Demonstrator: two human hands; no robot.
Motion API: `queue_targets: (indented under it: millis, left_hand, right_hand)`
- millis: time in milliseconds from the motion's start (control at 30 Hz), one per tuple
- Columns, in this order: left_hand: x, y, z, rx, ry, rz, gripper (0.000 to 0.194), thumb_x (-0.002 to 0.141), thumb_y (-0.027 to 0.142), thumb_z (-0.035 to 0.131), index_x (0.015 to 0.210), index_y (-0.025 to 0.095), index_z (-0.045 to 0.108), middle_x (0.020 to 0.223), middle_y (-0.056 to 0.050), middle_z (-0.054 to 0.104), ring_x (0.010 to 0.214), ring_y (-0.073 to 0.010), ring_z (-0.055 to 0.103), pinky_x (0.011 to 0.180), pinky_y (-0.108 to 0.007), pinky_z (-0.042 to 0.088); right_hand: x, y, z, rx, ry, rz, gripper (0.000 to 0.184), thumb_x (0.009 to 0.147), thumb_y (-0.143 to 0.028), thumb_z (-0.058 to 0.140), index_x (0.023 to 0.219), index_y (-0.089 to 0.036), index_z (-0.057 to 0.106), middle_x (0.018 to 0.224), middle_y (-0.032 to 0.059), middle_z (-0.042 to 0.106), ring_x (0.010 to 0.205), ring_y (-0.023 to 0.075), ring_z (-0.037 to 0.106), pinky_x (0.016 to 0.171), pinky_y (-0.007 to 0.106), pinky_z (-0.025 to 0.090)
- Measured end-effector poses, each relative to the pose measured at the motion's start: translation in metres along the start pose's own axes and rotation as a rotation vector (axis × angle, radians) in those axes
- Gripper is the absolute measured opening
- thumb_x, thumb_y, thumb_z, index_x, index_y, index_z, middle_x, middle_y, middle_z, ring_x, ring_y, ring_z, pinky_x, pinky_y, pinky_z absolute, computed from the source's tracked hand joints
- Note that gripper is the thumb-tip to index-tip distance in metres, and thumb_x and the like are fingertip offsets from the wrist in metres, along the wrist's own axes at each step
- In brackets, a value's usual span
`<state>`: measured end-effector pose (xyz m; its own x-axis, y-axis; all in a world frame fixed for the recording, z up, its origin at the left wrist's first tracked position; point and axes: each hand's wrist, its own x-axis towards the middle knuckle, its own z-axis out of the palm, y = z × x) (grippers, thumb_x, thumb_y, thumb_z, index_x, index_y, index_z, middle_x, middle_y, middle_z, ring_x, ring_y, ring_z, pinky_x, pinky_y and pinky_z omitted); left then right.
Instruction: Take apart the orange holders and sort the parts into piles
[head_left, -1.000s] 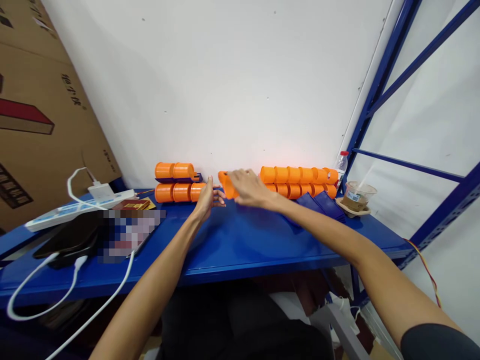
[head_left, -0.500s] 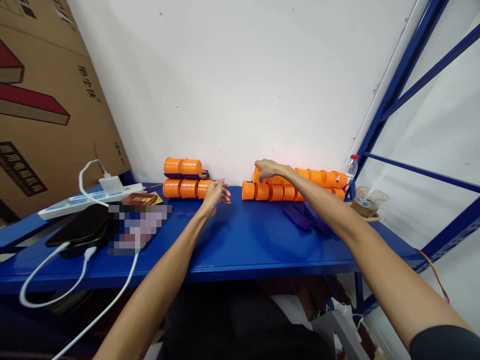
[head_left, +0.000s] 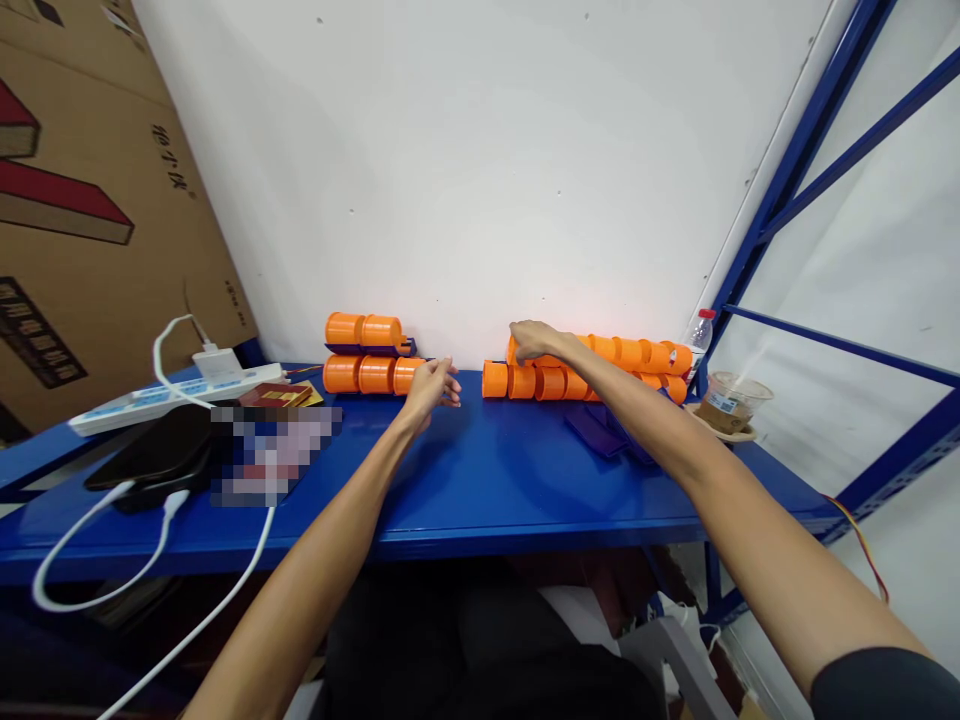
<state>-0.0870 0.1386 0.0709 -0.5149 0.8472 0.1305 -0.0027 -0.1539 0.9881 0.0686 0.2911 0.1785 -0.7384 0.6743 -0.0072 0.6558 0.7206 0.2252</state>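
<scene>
My right hand (head_left: 538,342) is closed on the leftmost orange plastic cup (head_left: 512,351) of the upper row on the right, its fingers curled over the top and partly hiding it. Below lies another row of orange cups (head_left: 550,383), on their sides end to end. My left hand (head_left: 433,390) is held with its fingers loosely apart, beside the right end of the left stack. That stack has three cups in its lower row (head_left: 376,375) and two in the upper row (head_left: 382,330), with a dark blue strip (head_left: 367,350) between the rows.
Dark blue flat pieces (head_left: 595,432) lie by my right forearm on the blue table (head_left: 465,490). A bottle (head_left: 700,335) and a drink cup (head_left: 731,400) stand at the right. At the left are a power strip (head_left: 180,393), a black phone (head_left: 154,445), and white cables (head_left: 45,575).
The view has shifted very slightly. Both hands stay at nearly the same places, and the cup rows look unchanged.
</scene>
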Motion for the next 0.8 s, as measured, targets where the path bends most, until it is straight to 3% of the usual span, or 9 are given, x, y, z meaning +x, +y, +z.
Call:
queue_targets:
  millis: [200,267,333,433,500,667,800]
  left_hand:
    - [0.007,-0.009,0.008,0.333,-0.136,-0.008,0.024,0.104,0.026,0.049,0.081,0.02,0.052,0.051,0.002,0.056,0.04,-0.015,0.055,0.047,-0.026,0.049]
    - [0.008,-0.014,0.009,0.391,-0.167,-0.012,0.025,0.102,0.026,0.053,0.077,0.02,0.054,0.049,0.001,0.055,0.039,-0.0166,0.054,0.047,-0.027,0.047]
    - [0.007,-0.018,0.009,0.585,-0.195,0.089,0.027,0.101,0.03,0.056,0.077,0.02,0.057,0.055,-0.003,0.061,0.049,-0.02,0.062,0.055,-0.03,0.05]
    - [0.002,-0.021,0.005,1.076,-0.235,0.334,0.028,0.103,0.038,0.054,0.085,0.02,0.066,0.084,-0.013,0.075,0.086,-0.0306,0.075,0.076,-0.036,0.053]
    - [-0.003,-0.02,0.004,1.272,-0.277,0.391,0.031,0.104,0.039,0.049,0.092,0.02,0.07,0.1,-0.016,0.078,0.103,-0.0356,0.075,0.083,-0.04,0.052]
    - [-0.008,-0.016,0.005,1.33,-0.319,0.402,0.035,0.105,0.039,0.046,0.101,0.019,0.074,0.106,-0.017,0.079,0.106,-0.0363,0.075,0.086,-0.041,0.053]
    - [-0.007,-0.017,0.006,1.339,-0.334,0.409,0.037,0.106,0.037,0.044,0.106,0.017,0.075,0.11,-0.019,0.079,0.108,-0.0364,0.075,0.088,-0.042,0.054]
  right_hand:
    - [0.002,-0.002,-0.008,-0.014,-0.018,0.002,0.075,0.077,-0.028,0.085,0.142,-0.008,0.054,0.141,0.0228,0.066,0.12,0.034,0.068,0.088,0.037,0.055]
    - [0.003,-0.008,-0.014,-0.026,0.046,-0.037,0.079,0.079,-0.034,0.085,0.145,-0.006,0.051,0.144,0.0249,0.063,0.126,0.0363,0.064,0.094,0.039,0.054]
    - [0.005,-0.019,-0.02,-0.023,0.165,-0.077,0.07,0.086,-0.035,0.08,0.143,-0.005,0.052,0.144,0.0261,0.062,0.128,0.0367,0.062,0.099,0.041,0.053]
    - [0.012,-0.048,-0.025,-0.003,0.324,-0.148,0.053,0.093,-0.03,0.072,0.137,-0.007,0.056,0.142,0.0254,0.063,0.128,0.0358,0.062,0.101,0.043,0.053]
    - [0.019,-0.073,-0.024,0.017,0.337,-0.203,0.049,0.093,-0.03,0.072,0.134,-0.007,0.057,0.141,0.025,0.064,0.128,0.0356,0.062,0.101,0.043,0.053]
    - [0.046,-0.132,-0.017,0.111,0.346,-0.297,0.046,0.097,-0.032,0.068,0.133,-0.007,0.056,0.139,0.0257,0.065,0.126,0.0351,0.064,0.1,0.044,0.055]
    - [0.076,-0.165,-0.014,0.212,0.362,-0.324,0.061,0.091,-0.028,0.071,0.143,-0.005,0.046,0.145,0.0269,0.058,0.132,0.0364,0.06,0.104,0.046,0.054]
